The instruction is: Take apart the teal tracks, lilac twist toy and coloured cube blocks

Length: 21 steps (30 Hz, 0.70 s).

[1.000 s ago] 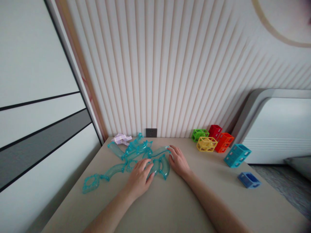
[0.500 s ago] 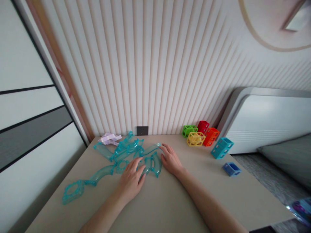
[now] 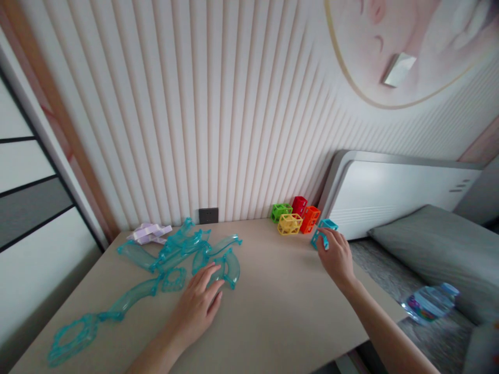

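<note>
Two hands are out: my right hand (image 3: 336, 255) grips the teal block (image 3: 323, 232) near the table's (image 3: 273, 311) right edge; my left hand (image 3: 197, 306) rests flat, released, touching clear curved track pieces (image 3: 230, 266).

The curved track pieces (image 3: 183, 249) are glossy, see-through teal plastic. The lattice cubes (image 3: 290, 224) look like matt, opaque plastic. The table (image 3: 273, 301) is smooth and matt beige.

Bare tabletop (image 3: 273, 306) mid-way — teal track pieces (image 3: 183, 249) left, perhaps four cube blocks (image 3: 296, 218) right.
</note>
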Each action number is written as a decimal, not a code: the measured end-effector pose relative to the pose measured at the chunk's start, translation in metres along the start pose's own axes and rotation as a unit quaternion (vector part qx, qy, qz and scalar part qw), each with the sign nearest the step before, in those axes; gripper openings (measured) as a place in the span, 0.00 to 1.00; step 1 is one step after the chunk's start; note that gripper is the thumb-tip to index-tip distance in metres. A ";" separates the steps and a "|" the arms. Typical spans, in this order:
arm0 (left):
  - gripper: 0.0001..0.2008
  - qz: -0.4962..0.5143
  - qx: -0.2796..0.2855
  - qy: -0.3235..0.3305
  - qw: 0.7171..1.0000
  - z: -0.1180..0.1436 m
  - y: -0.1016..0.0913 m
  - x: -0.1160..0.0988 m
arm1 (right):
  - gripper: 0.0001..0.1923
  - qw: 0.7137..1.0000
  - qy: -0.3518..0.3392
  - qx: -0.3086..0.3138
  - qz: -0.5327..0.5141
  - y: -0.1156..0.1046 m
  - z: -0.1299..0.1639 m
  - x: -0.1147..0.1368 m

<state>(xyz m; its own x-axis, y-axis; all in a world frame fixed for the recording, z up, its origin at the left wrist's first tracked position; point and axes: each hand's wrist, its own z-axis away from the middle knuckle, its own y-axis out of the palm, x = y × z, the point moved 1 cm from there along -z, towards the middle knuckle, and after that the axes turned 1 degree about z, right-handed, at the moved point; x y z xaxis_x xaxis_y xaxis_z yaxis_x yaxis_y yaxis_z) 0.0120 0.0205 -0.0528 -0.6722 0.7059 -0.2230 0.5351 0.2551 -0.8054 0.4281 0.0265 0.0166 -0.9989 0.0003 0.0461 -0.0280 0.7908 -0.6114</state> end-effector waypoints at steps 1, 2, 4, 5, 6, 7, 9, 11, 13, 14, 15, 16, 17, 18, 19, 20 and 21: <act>0.13 0.003 0.002 0.001 1.000 0.000 0.000 -0.002 | 0.15 1.000 -0.013 0.028 0.005 0.004 -0.002 0.000; 0.13 0.007 0.003 0.000 1.000 -0.001 -0.001 -0.003 | 0.15 0.998 -0.027 0.056 0.009 0.010 -0.003 0.004; 0.14 0.014 0.005 0.000 1.000 -0.001 -0.002 -0.006 | 0.18 0.994 -0.041 0.099 0.024 0.030 -0.005 0.020; 0.14 0.017 0.006 0.001 1.000 -0.001 -0.003 -0.007 | 0.20 0.993 -0.034 0.106 0.037 0.041 -0.006 0.029; 0.15 0.019 0.006 0.001 1.000 -0.001 -0.004 -0.007 | 0.22 0.993 -0.023 0.109 0.050 0.054 -0.008 0.037; 0.15 0.021 0.006 0.001 1.000 -0.002 -0.005 -0.007 | 0.23 0.992 -0.008 0.107 0.061 0.065 -0.010 0.045; 0.14 0.021 0.010 -0.002 1.000 -0.001 -0.006 -0.006 | 0.24 0.991 0.025 0.105 0.075 0.086 -0.015 0.056; 0.14 0.018 0.016 -0.009 1.000 -0.001 -0.007 -0.005 | 0.23 0.990 0.053 0.110 0.077 0.102 -0.018 0.061; 0.14 0.013 0.021 -0.014 1.000 -0.001 -0.008 -0.004 | 0.22 0.989 0.065 0.109 0.071 0.112 -0.018 0.060; 0.14 0.011 0.022 -0.016 1.000 -0.001 -0.009 -0.003 | 0.22 0.991 0.065 0.100 0.062 0.115 -0.017 0.059; 0.15 0.009 0.022 -0.019 1.000 -0.001 -0.010 -0.003 | 0.22 0.993 0.060 0.087 0.049 0.117 -0.016 0.057; 0.15 0.007 0.019 -0.023 1.000 -0.001 -0.011 -0.002 | 0.22 0.995 0.052 0.072 0.035 0.119 -0.015 0.054; 0.15 0.005 0.016 -0.028 0.999 -0.002 -0.012 -0.001 | 0.21 0.997 0.043 0.060 0.020 0.119 -0.014 0.052; 0.15 0.003 0.013 -0.033 0.999 -0.002 -0.014 -0.001 | 0.21 0.998 0.035 0.053 0.007 0.120 -0.013 0.049; 0.16 0.001 0.011 -0.039 0.999 -0.003 -0.015 0.000 | 0.21 0.998 0.029 0.049 -0.002 0.119 -0.013 0.048; 0.16 -0.001 0.009 -0.044 0.999 -0.004 -0.016 0.001 | 0.22 0.999 0.024 0.047 -0.009 0.119 -0.013 0.049; 0.16 -0.004 0.007 -0.050 0.999 -0.004 -0.017 0.002 | 0.22 0.999 0.016 0.045 -0.016 0.118 -0.013 0.051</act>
<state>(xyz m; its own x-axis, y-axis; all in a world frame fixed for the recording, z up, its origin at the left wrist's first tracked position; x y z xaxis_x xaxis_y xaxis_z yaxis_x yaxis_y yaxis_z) 0.0039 0.0199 -0.0375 -0.7255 0.6333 -0.2694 0.5222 0.2514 -0.8149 0.3743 0.1277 -0.0425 -0.9960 -0.0032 0.0897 -0.0634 0.7325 -0.6778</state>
